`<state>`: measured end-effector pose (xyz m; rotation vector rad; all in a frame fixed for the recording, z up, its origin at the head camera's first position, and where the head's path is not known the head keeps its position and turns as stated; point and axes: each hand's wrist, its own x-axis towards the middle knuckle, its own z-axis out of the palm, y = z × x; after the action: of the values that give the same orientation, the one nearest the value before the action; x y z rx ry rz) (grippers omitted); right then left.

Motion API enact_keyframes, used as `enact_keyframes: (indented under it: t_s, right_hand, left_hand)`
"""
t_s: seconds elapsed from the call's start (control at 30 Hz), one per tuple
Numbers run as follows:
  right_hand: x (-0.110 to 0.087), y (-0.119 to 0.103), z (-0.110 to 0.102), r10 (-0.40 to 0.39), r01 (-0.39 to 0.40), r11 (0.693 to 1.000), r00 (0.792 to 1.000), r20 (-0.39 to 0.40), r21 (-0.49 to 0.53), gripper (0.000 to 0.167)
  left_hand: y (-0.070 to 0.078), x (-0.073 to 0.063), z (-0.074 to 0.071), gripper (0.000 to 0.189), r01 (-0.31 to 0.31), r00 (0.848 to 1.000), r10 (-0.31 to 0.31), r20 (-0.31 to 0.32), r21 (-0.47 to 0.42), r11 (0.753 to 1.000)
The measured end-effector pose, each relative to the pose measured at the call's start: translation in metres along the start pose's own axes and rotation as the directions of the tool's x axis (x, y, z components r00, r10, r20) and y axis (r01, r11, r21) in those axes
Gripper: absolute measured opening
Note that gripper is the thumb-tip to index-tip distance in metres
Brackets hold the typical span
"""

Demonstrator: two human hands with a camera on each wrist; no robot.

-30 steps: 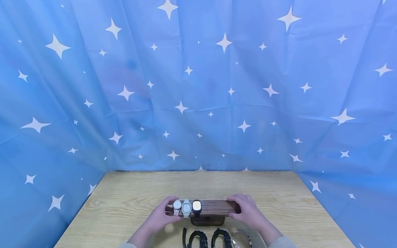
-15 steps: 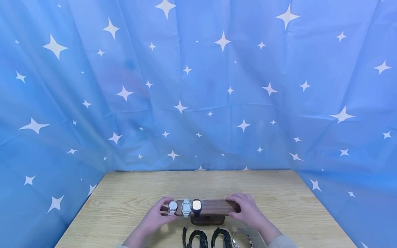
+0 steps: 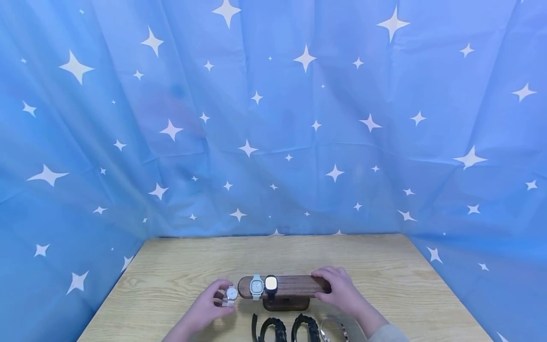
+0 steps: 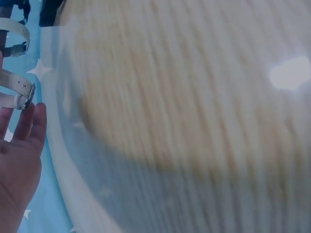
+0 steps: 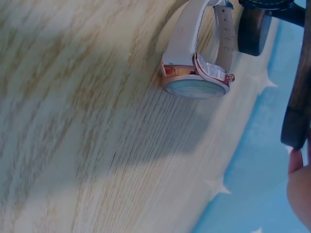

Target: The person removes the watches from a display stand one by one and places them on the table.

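Note:
My left hand (image 3: 202, 306) pinches a white-strapped wristwatch (image 3: 231, 293) with a round face, just off the left end of a dark wooden watch stand (image 3: 299, 286). In the left wrist view the strap (image 4: 17, 83) makes a closed loop at the fingertips. A pale square-faced watch (image 3: 257, 286) and a black watch with a bright screen (image 3: 271, 284) hang on the stand's bar. The right hand (image 3: 344, 294) grips the bar's right end; in the right wrist view its fingers (image 5: 295, 161) touch the dark bar end (image 5: 297, 109).
Nearer on the wood-grain table (image 3: 179, 266) lie two black watches (image 3: 279, 328) (image 3: 313, 327) and a white-strapped watch with a rose-gold case (image 5: 194, 85). A blue curtain with white stars (image 3: 273, 118) closes off the back and sides.
My left hand has slid the round white-strapped watch leftward off the bar's end, then drawn it slightly nearer. The right hand keeps its hold on the stand.

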<state>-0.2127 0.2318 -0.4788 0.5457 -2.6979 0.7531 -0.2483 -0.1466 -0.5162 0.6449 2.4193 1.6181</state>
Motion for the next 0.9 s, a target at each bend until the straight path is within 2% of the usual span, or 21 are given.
enact_keyframes:
  t_s: [0.3, 0.57, 0.73, 0.9]
  right_hand:
    - [0.0, 0.0, 0.001, -0.007, 0.007, 1.0, 1.0, 0.001, -0.008, 0.043]
    - [-0.001, 0.001, 0.0, 0.036, -0.036, 0.999, 0.999, 0.013, -0.001, 0.044]
    - [-0.001, 0.001, 0.0, 0.026, -0.026, 1.0, 1.0, 0.011, -0.005, 0.045]
    - [-0.001, 0.001, 0.0, 0.008, -0.008, 1.0, 1.0, 0.005, -0.006, 0.044]
  left_hand:
    - [-0.005, -0.01, 0.0, 0.058, 0.003, 0.997, -0.005, 0.083, 0.03, 1.0]
    - [-0.009, -0.017, 0.003, 0.054, -0.02, 0.992, 0.016, 0.129, 0.031, 0.999]
    - [-0.014, -0.022, 0.005, 0.052, -0.096, 0.984, 0.082, 0.156, 0.081, 0.992]
    - [-0.017, -0.024, 0.009, 0.047, -0.181, 0.978, 0.156, 0.139, 0.19, 0.965]
